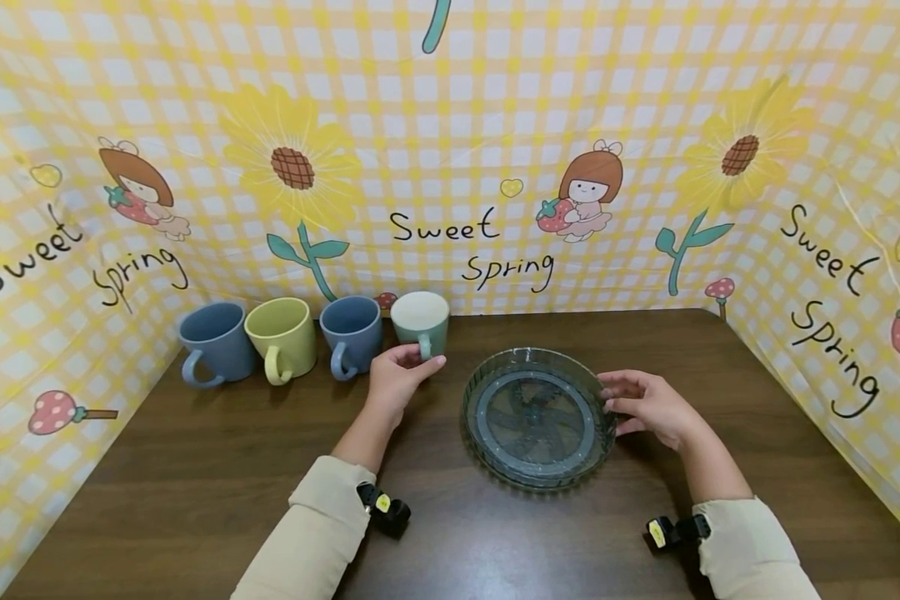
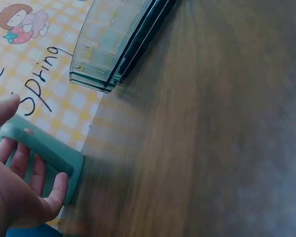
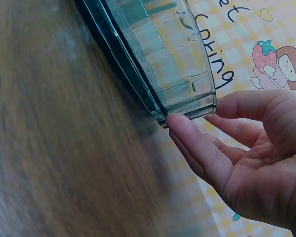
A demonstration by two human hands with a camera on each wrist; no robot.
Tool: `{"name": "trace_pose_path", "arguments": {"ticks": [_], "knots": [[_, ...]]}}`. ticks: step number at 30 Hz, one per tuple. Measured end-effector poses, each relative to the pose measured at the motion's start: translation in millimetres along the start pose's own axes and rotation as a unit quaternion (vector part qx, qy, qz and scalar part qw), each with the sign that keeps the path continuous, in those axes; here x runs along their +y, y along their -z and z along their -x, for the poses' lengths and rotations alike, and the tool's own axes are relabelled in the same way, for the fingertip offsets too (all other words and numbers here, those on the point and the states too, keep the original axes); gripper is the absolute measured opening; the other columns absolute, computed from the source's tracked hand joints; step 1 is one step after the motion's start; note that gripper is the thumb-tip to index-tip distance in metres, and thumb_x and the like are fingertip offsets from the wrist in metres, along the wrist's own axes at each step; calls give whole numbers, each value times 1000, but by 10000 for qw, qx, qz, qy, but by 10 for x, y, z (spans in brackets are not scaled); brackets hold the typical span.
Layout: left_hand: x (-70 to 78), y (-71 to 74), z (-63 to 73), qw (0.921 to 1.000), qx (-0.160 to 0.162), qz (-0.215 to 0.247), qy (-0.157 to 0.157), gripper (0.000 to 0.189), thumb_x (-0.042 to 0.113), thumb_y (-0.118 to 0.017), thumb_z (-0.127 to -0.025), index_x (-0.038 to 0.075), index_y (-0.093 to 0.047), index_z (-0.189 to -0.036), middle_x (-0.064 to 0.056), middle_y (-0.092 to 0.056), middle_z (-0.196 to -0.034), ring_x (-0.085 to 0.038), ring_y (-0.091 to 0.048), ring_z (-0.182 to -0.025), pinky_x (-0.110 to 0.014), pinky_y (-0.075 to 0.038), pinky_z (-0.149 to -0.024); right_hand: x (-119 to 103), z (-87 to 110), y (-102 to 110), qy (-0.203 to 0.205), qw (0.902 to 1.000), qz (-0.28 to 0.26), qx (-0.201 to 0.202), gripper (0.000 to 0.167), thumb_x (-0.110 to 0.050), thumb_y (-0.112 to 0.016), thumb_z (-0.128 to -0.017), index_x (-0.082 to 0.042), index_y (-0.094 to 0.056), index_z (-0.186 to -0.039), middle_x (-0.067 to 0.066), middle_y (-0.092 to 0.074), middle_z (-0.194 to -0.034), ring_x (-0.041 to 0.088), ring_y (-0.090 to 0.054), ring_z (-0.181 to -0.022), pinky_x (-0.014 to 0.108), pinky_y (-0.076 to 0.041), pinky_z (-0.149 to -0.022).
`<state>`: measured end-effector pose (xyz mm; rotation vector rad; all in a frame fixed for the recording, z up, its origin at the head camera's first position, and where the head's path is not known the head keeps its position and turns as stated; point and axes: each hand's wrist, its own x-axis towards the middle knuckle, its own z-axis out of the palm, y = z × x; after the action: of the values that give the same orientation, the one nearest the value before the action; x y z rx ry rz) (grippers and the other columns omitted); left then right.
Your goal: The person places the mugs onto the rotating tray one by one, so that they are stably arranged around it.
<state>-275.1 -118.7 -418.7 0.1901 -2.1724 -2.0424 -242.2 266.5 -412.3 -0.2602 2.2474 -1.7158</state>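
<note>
Left of the glass dish (image 1: 536, 417) and a bit behind it is the green cup (image 1: 437, 321). The left hand (image 1: 396, 383) is loose, fingers at the cup's handle (image 2: 42, 150), thumb sticking out. Right of the dish, the right hand (image 1: 652, 408) holds the dish's edge with bent fingers.

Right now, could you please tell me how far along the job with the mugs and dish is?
Already done, apparently: the left blue mug, yellow-green mug and right blue mug stand lined up, with no hand on them. In hand: the left hand is at the handle of the teal mug; the right hand grips the glass dish. Remaining, probably: letting go of both, since a hand is at each.
</note>
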Motion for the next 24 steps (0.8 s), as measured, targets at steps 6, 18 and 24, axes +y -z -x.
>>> {"name": "trace_pose_path", "arguments": {"ticks": [6,18,24], "knots": [[37,83,24,9975,189,626,276,29,10,-78,-84,-6,-69,-106,-5,-64,-86,-14,-65,-78,-37,-59,-79,5,6,16,-1,10000,-9,16,49,2,-57,-95,10,-40,-140,33,-51,-127,21,-60,-96,40,-60,-69],[-20,275,49,9945,-7,1041,130,26,-3,-74,-83,-14,-66,-106,-9,-64,-82,-25,-69,-77,-41,-59,-78,27,-12,13,36,10000,-23,-59,49,1,-57,-95,11,-39,-140,33,-50,-126,22,-60,-97,40,-60,-70],[-43,303,72,9935,-139,1129,-74,26,-5,-73,-83,-17,-65,-106,-7,-66,-78,-25,-70,-76,-38,-60,-75,42,-20,20,55,10000,-36,-51,49,1,-57,-95,11,-39,-140,33,-50,-126,25,-60,-98,41,-60,-70]]}}
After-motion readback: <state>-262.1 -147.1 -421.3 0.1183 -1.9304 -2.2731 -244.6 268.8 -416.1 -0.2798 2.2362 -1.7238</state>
